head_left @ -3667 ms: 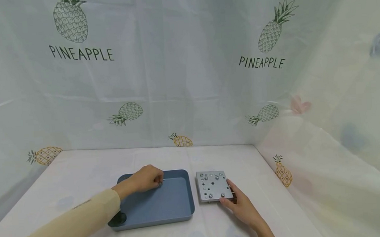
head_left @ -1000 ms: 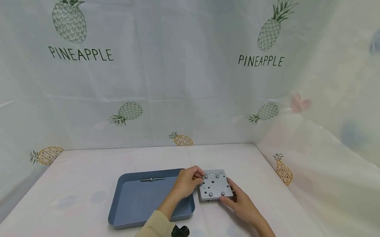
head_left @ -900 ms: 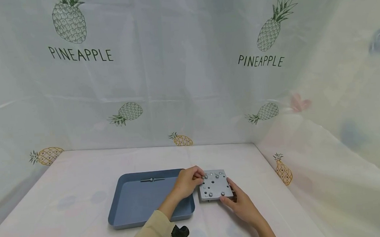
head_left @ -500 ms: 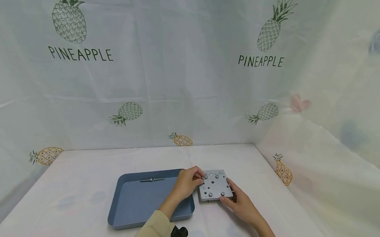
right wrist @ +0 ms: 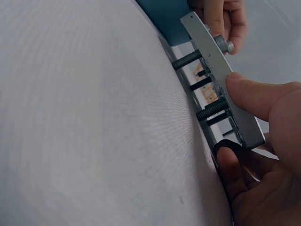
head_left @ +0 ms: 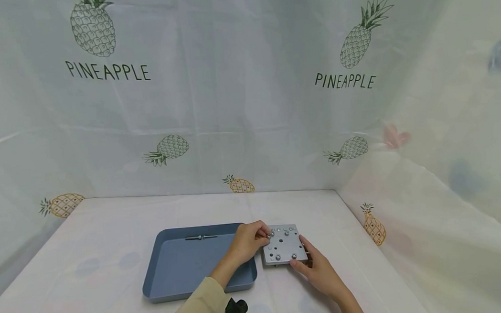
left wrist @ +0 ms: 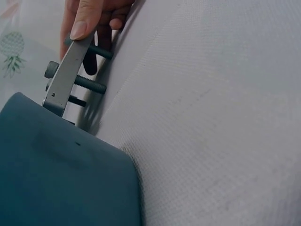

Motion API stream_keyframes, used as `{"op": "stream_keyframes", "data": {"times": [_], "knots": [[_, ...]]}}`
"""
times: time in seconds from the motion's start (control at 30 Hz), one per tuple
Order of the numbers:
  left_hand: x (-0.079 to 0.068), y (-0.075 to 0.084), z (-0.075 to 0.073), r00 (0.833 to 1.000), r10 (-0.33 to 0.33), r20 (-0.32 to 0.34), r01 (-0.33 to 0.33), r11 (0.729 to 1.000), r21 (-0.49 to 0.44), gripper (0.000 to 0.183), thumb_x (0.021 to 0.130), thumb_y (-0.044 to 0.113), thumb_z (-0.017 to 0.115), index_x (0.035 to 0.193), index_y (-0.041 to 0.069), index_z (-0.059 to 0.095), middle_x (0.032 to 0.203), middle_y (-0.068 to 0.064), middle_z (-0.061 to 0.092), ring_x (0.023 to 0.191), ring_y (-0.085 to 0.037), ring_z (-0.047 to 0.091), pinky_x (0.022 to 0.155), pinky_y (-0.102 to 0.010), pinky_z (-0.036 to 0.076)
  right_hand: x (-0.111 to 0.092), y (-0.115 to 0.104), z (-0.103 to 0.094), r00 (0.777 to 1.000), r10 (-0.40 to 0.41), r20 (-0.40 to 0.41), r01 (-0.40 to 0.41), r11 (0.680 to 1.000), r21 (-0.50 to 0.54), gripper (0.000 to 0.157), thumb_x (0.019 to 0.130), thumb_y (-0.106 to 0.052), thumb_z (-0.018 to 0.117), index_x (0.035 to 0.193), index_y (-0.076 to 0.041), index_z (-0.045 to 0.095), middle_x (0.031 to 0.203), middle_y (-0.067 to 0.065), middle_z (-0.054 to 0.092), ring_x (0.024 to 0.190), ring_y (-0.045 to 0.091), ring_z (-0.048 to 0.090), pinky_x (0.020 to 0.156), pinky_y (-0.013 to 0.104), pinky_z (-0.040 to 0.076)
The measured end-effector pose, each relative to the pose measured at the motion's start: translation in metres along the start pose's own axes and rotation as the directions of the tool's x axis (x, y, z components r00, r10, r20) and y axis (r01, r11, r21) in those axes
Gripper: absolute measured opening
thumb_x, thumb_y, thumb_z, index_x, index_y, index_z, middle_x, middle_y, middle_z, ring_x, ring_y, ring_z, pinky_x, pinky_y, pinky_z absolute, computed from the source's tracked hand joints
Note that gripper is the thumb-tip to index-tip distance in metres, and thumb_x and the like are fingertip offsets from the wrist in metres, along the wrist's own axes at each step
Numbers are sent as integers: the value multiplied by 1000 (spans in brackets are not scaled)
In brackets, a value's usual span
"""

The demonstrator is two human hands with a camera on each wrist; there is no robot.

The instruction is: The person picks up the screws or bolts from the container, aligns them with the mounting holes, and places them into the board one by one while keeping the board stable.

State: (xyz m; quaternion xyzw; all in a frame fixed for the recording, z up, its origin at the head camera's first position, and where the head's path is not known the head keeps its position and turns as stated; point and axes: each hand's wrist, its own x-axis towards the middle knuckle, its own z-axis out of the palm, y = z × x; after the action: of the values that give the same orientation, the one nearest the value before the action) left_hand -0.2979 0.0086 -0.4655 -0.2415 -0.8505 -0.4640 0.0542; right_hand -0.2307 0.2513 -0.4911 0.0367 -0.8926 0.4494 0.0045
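Observation:
A square silver metal plate (head_left: pixel 283 245) with holes and several socket-head bolts lies right of the tray; the wrist views show threaded shanks sticking out below it. My right hand (head_left: pixel 319 269) grips its right side, thumb (right wrist: pixel 249 96) on the edge and other fingers lower down. My left hand (head_left: pixel 248 241) is at the plate's far left corner, fingertips pinching a bolt (head_left: pixel 269 236) there. How deep that bolt sits is hidden. The left hand's fingers (right wrist: pixel 233 23) also show beside a bolt head (right wrist: pixel 221 44) in the right wrist view.
A blue-grey tray (head_left: pixel 188 270) stands left of the plate, close to it, under the left forearm. Bolts (head_left: pixel 201 237) lie end to end near its far wall. The white cloth-covered table (head_left: pixel 121 231) meets a pineapple-print curtain (head_left: pixel 246 94) behind.
Since the oldest frame my left hand has moved right, from inside the tray to the plate's far left corner. Over the last second both hands have stayed nearly still; the right keeps its grip.

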Motion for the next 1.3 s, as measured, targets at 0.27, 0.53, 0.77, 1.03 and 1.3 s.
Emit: {"op": "stream_keyframes", "data": {"times": [0.27, 0.53, 0.77, 1.03, 1.3], "knots": [[1, -1, -1, 1000, -3, 17, 3, 1000, 3, 15, 92, 2, 81, 102, 11, 76, 92, 2, 74, 81, -4, 64, 74, -22, 55, 1, 1, 2, 1000, 15, 1, -15, 1000, -5, 92, 95, -41, 81, 167, -10, 32, 153, 13, 57, 110, 13, 61, 96, 30, 53], [0, -1, -3, 999, -16, 44, 16, 1000, 9, 15, 91, 3, 82, 103, 11, 77, 92, 4, 73, 82, -5, 64, 75, -23, 55, -1, 0, 3, 1000, 14, -9, -14, 1000, -8, 92, 95, -41, 81, 167, -10, 33, 151, 14, 58, 109, 14, 63, 97, 35, 55], [-1, 6, -24, 999, 8, 47, -11, 998, 55, 18, 94, 6, 79, 110, 13, 77, 105, -2, 76, 95, -12, 69, 86, -30, 58, -1, 0, 3, 1000, 13, -9, -13, 1000, -17, 93, 95, -44, 80, 167, -10, 32, 155, 16, 55, 114, 16, 63, 103, 43, 54], [-7, 11, -73, 998, 11, 70, -22, 988, 156, 23, 95, 9, 79, 117, 13, 74, 114, -4, 76, 107, -23, 70, 94, -41, 57, 0, 0, 1, 1000, 7, -12, -7, 1000, -27, 92, 95, -43, 79, 167, -10, 31, 157, 17, 54, 118, 17, 64, 106, 45, 53], [-22, -9, -123, 996, -18, 82, -5, 963, 269, 27, 89, 5, 84, 113, 13, 74, 110, -8, 76, 104, -29, 71, 90, -43, 57, -2, 0, 2, 1000, 5, -15, -5, 1000, -19, 92, 95, -42, 80, 167, -10, 32, 155, 17, 55, 116, 16, 63, 105, 44, 54]]}}
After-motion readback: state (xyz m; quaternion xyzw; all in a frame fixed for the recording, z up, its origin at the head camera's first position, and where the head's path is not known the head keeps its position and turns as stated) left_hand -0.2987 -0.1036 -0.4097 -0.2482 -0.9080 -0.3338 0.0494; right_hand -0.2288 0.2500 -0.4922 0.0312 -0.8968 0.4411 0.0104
